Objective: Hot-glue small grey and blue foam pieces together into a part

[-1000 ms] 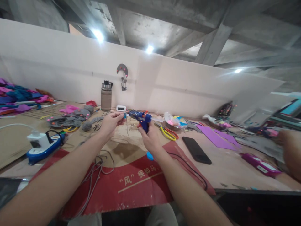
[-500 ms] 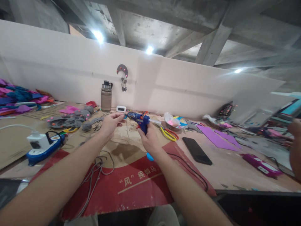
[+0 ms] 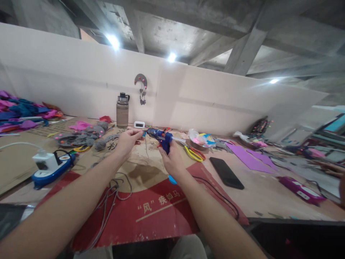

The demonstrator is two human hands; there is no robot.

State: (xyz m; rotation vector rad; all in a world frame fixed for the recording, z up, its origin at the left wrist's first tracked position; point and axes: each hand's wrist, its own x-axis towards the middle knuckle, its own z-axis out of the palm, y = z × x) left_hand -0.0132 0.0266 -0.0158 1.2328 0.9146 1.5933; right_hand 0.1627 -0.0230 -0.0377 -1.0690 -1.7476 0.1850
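Observation:
My right hand (image 3: 172,160) is wrapped round the handle of a blue glue gun (image 3: 161,137), whose nozzle points left. My left hand (image 3: 127,141) pinches a small blue piece (image 3: 143,133) right at that nozzle, above the cardboard-covered table (image 3: 258,190). A thin wire (image 3: 146,145) hangs down from the pinched piece. The gun's black cord (image 3: 215,192) trails back along my right forearm.
A power strip with a plug (image 3: 50,165) lies at the left, with grey cords (image 3: 113,190) near my left arm. Grey felt pieces (image 3: 81,136), a bottle (image 3: 122,110), yellow scissors (image 3: 193,153), a black phone (image 3: 226,172), purple sheets (image 3: 246,156). Another person's hand (image 3: 332,171) shows far right.
My hands and the glue gun have hardly moved. The other person's arm at the right edge has drawn back and away from the table.

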